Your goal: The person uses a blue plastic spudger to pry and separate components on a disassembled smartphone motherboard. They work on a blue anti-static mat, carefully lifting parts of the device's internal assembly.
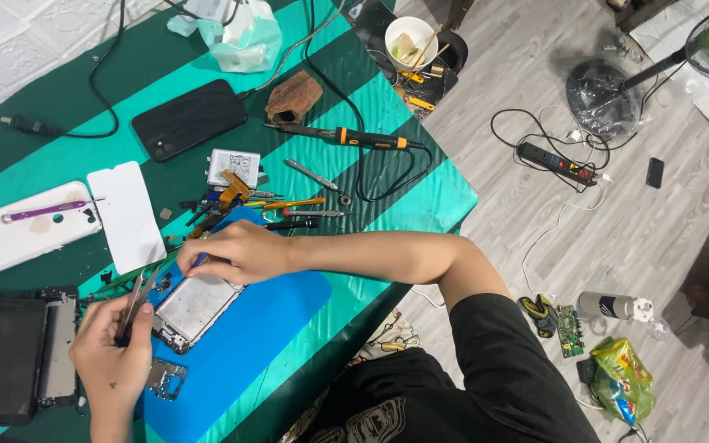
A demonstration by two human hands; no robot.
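A pair of metal tweezers is pinched between the closed fingers of the left hand at the lower left of the frame, the tips angled up toward the top edge of an opened phone. The phone, its back removed and a silvery plate exposed, is lain on a blue mat just left of centre. Its upper end is pressed down by the right hand, whose fingers are curled over the frame; whether anything small is held beneath them cannot be told. A loose circuit board is seen on the mat's lower left corner, beside the left wrist.

The mat is spread on a table covered in a green striped cloth. Just above the right hand, small screwdrivers and picks are scattered. Further up, a soldering iron with a black and orange handle is laid across the cloth, near a black phone placed face down. A white phone cover with a purple tool on it is found at the far left, a white sheet beside it. A dark tablet is set at the lower left edge. A power strip is seen on the wooden floor at the right.
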